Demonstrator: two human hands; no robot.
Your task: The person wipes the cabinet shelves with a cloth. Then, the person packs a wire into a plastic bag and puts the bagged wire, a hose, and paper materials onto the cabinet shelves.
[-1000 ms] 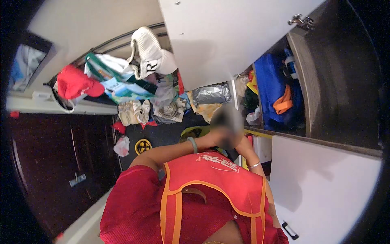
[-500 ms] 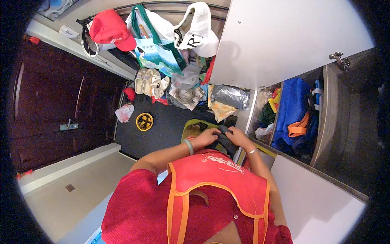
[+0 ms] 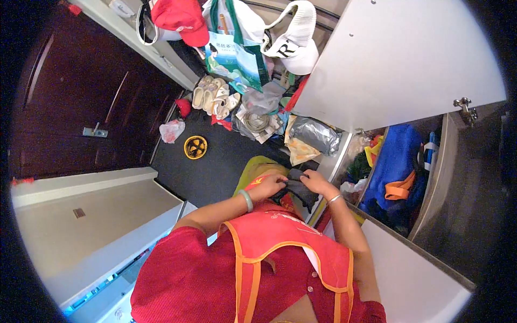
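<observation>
A dark grey, soft cloth item point(image 3: 299, 188) hangs between my two hands in front of the red apron point(image 3: 285, 231). My left hand point(image 3: 269, 186), below a pale green bangle, pinches its left edge. On the other side my right hand point(image 3: 318, 183), with a silver bracelet at the wrist, grips the upper right part. The item's lower end hangs over the apron and its exact shape is hard to make out. Behind my left hand lies something yellow-green point(image 3: 253, 168).
An open cabinet point(image 3: 431, 183) on the right holds a blue bag point(image 3: 396, 161). Its white door point(image 3: 398, 64) sticks out above. Shoes point(image 3: 212, 96), a yellow helmet point(image 3: 195, 147) and bundles lie on the dark floor mat; caps and a bag hang behind. A dark red door point(image 3: 81, 102) stands left.
The view has swung, shifting the room's contents. A blurred patch hid my hands a second ago; now both show on the dark cloth, which hangs more spread out.
</observation>
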